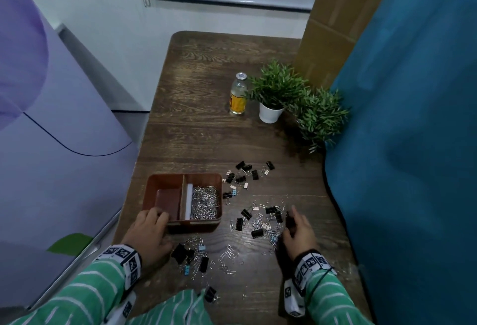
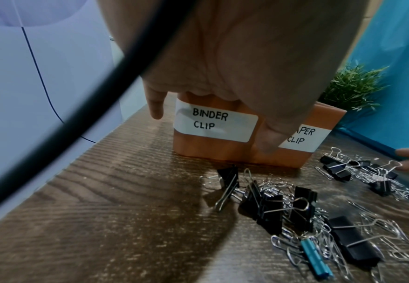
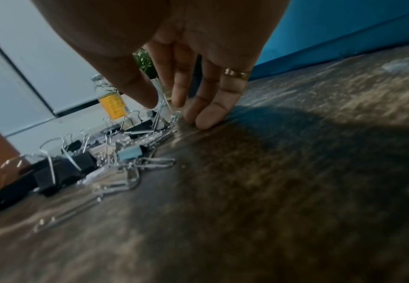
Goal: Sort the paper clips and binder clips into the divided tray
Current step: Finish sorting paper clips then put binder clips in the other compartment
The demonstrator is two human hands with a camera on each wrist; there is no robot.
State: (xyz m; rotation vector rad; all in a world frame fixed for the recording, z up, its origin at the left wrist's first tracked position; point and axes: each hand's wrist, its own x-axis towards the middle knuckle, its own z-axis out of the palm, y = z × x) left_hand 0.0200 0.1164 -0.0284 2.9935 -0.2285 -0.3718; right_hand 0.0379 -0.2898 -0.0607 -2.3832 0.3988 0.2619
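Observation:
A brown divided tray (image 1: 206, 177) stands on the wooden table; its front wall (image 2: 210, 151) carries the labels "BINDER CLIP" (image 2: 213, 122) and, partly hidden, "PAPER CLIP" (image 2: 302, 137). The right compartment holds a heap of silver paper clips (image 1: 204, 203). My left hand (image 1: 160, 217) grips the tray's near left corner, thumb (image 2: 269, 141) on the front wall. Black binder clips and paper clips lie mixed in a pile (image 1: 265, 221) right of the tray. My right hand (image 1: 294, 221) reaches down at the pile's right edge, thumb and forefinger (image 3: 167, 103) pinching a black binder clip (image 3: 160, 122) by its wire handle.
More clips lie near my left wrist (image 1: 191, 255), beyond the tray (image 1: 245, 172) and at the near edge (image 1: 210, 293). A glass bottle (image 1: 238, 95) and two potted plants (image 1: 276, 92) stand farther back. A blue cloth (image 1: 413, 144) borders the table on the right.

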